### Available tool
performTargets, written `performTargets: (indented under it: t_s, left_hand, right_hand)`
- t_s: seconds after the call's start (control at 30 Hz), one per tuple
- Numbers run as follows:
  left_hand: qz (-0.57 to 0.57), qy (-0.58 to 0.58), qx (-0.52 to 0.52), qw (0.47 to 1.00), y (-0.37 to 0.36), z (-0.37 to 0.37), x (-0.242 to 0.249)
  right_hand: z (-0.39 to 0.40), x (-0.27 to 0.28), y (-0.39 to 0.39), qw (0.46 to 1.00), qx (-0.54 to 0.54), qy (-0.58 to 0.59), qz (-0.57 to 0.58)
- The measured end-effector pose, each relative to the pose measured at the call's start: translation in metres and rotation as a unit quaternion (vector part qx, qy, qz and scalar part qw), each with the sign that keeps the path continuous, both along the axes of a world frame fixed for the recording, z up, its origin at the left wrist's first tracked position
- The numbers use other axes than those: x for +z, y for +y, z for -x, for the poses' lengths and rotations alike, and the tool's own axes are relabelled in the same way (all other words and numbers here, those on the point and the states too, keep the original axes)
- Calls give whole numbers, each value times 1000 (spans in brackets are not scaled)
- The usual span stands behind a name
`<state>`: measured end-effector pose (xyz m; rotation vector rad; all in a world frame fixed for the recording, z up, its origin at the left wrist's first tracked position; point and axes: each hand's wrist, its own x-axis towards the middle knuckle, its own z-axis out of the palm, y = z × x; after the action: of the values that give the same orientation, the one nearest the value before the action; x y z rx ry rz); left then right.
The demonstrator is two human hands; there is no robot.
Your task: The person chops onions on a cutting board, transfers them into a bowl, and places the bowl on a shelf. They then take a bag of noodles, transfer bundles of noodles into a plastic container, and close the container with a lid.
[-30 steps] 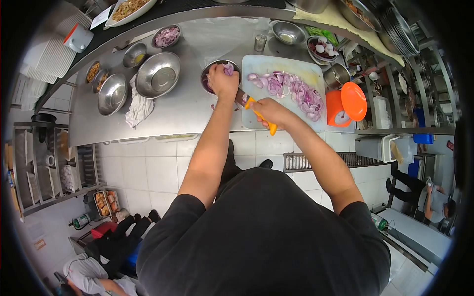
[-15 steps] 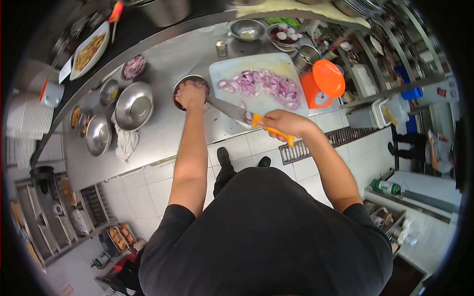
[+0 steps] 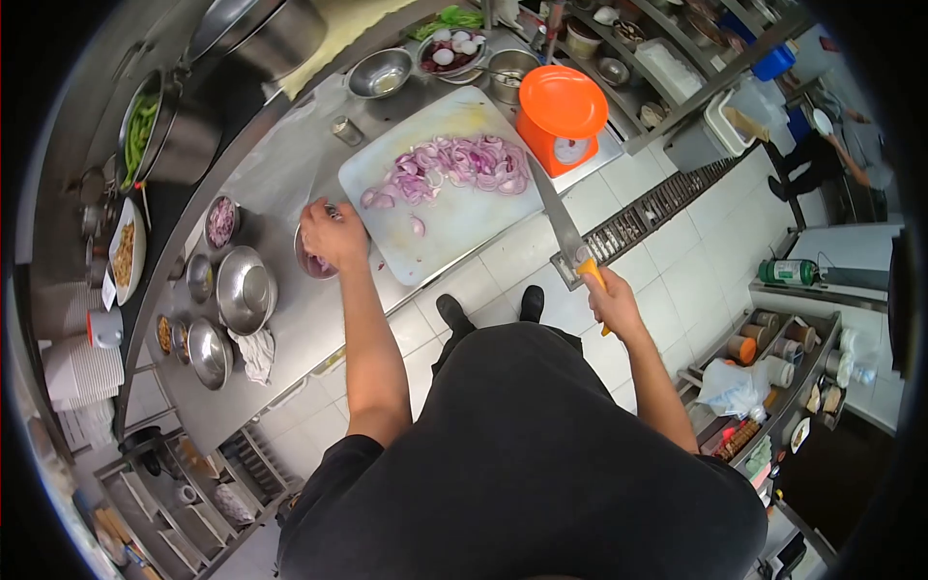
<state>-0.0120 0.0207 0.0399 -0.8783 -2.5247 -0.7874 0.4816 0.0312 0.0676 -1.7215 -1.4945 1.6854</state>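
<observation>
Steel counter (image 3: 295, 319) stretches below the left hand (image 3: 335, 237), pale board (image 3: 459, 227) just right of its fingers! Right hand (image 3: 617, 302): fingers wrapped round the yellow-handled knife (image 3: 564, 230), blade slanting ahead of them by the board's edge. Left fingers reach over a small bowl (image 3: 302, 257), grip impossible to tell; onion slices (image 3: 462, 164) lie ahead of both hands. Looks like slicing, between strokes; another needs the blade over the board.

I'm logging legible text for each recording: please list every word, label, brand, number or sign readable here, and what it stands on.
No text can be read in this view.
Orange scale: marks on its white dial, too small and blurred.
Green cylinder: any lettering too small.
White card at left: any writing too blurred.
Knife: no readable brand.
</observation>
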Motion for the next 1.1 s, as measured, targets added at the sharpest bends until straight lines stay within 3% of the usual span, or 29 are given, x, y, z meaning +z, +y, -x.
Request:
performTargets:
  t_s: [0.13, 0.27, 0.37, 0.43, 0.53, 0.67, 0.9, 1.0, 1.1]
  left_hand:
    - [-56, 18, -155, 986, 51, -55, 3]
    - [-64, -61, -287, 954, 107, -105, -10]
    - [-11, -60, -374, 925, 141, -147, -19]
    - [51, -95, -392, 913, 156, -169, -28]
    - [123, -56, -422, 896, 165, -185, -34]
    - [163, -69, -390, 904, 169, -193, -38]
    - [24, -63, -353, 933, 158, -183, -68]
    - [19, -84, -335, 938, 148, -172, -68]
    - [-7, -109, -333, 937, 142, -160, -70]
  right_hand:
    - [-12, -34, -2, 999, -39, -9, 10]
    - [1, -42, 10, 998, 21, -49, -16]
    - [15, -46, 17, 1000, -7, -2, 11]
    - [22, -50, 23, 1000, -3, 12, 14]
    - [30, -54, 27, 999, -7, 28, 22]
    - [48, -73, 42, 999, 28, 14, -31]
    - [90, -67, 55, 995, 96, -18, -30]
    - [107, -70, 49, 989, 132, -48, -56]
    - [125, -82, 42, 992, 116, 34, -33]
